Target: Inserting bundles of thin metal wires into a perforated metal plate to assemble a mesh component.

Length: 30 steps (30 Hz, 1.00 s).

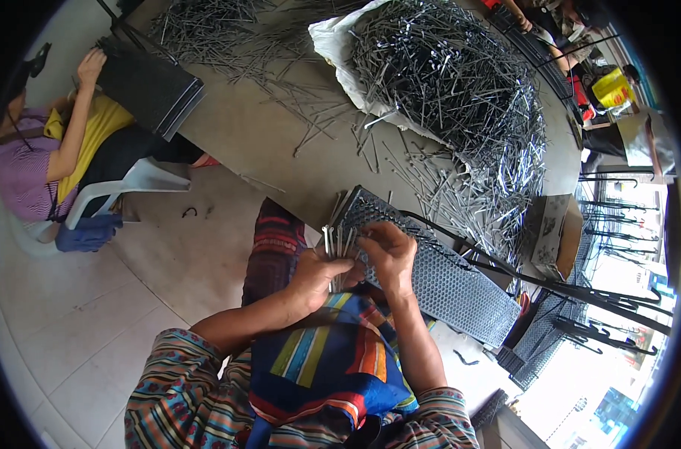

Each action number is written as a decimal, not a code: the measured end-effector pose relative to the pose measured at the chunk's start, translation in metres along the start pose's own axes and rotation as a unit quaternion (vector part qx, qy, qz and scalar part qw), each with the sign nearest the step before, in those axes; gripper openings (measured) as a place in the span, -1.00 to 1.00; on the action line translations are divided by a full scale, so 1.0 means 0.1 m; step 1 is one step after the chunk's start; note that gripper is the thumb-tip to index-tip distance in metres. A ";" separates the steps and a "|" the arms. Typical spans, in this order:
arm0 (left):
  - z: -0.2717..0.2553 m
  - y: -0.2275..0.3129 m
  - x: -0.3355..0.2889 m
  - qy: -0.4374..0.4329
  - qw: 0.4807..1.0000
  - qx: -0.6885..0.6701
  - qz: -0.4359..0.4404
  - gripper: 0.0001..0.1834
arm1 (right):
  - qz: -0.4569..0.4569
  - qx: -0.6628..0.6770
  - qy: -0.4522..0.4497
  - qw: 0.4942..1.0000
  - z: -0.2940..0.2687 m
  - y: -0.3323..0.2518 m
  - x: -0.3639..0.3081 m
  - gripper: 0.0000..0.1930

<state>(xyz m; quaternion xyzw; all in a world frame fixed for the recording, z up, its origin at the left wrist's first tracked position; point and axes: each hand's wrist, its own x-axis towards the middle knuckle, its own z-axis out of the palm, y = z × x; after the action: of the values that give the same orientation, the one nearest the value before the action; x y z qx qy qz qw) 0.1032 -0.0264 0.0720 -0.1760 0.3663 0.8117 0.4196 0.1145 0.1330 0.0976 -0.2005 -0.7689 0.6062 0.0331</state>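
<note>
My left hand (316,278) is closed round a small bunch of thin metal rods (327,239), their silvery ends pointing up past the thumb. Close beside it, my right hand (393,258) has its thumb and fingers pinched together over the upper end of a long perforated rack (453,280). What lies between those right fingertips is too small to make out. The rack is dark grey, full of small round holes, and slants from in front of my hands down to the right. Dark rod ends stick up along its far edge.
A large heap of similar rods (445,75) spills from a white sack (333,41) across the table (258,127). An open cardboard box (554,236) stands at the right, near black hooked bars (610,299). At the left, a seated person (37,165) handles a dark rack (149,86).
</note>
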 end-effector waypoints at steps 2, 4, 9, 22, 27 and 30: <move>-0.02 -0.01 0.02 0.030 0.999 0.043 -0.008 -0.78 | 0.032 0.093 0.040 0.994 -0.03 -0.03 -0.01 -0.92; 0.02 0.03 0.00 0.047 0.998 0.032 -0.011 -0.76 | 0.065 0.183 0.081 0.978 -0.05 -0.08 -0.01 -0.95; 0.04 0.07 -0.01 0.057 0.997 0.045 0.000 -0.76 | -0.129 0.084 0.231 0.961 -0.04 -0.08 0.18 -0.93; 0.04 0.02 0.05 0.058 0.997 0.047 0.010 -0.88 | -0.286 -0.257 0.194 0.903 0.01 -0.04 0.31 -0.87; 0.08 0.05 0.05 0.061 0.997 0.031 -0.018 -0.92 | -0.245 -0.422 0.122 0.865 0.08 -0.16 0.31 -0.79; 0.09 0.05 0.04 0.054 0.998 0.004 -0.012 -0.91 | -0.291 -0.353 0.149 0.876 0.04 -0.18 0.22 -0.79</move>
<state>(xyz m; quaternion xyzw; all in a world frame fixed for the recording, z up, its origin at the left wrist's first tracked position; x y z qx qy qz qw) 0.0967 -0.0193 0.0776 -0.2222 0.3898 0.7941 0.4099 0.0880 0.1339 0.1091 -0.0540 -0.9415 0.2201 0.2494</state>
